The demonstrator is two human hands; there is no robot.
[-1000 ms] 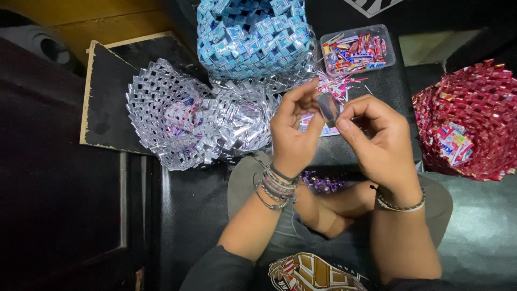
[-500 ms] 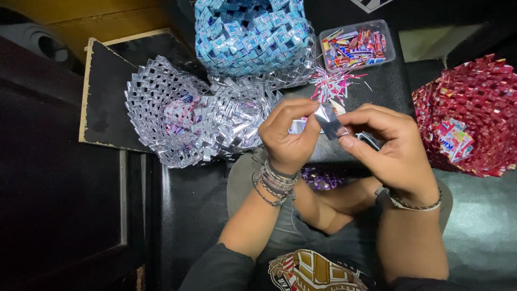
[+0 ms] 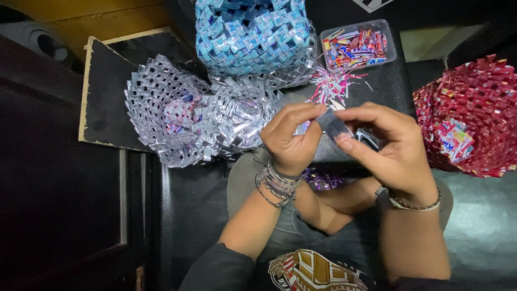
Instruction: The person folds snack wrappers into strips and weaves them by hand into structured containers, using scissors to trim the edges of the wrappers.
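Centre of frame: left hand [image 3: 291, 141] and right hand [image 3: 389, 152], each grip pinched shut on a small grey foil strip [image 3: 332, 124], now drawn level between the fingertips rather than raised. Beyond: silver woven basket [image 3: 183, 121], blue woven basket [image 3: 253, 35], wrapper tray [image 3: 389, 53].

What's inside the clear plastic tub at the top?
The clear plastic tub holds a loose heap of colourful wrapper strips, red, blue and yellow. Whatever lies beneath that top layer is covered.
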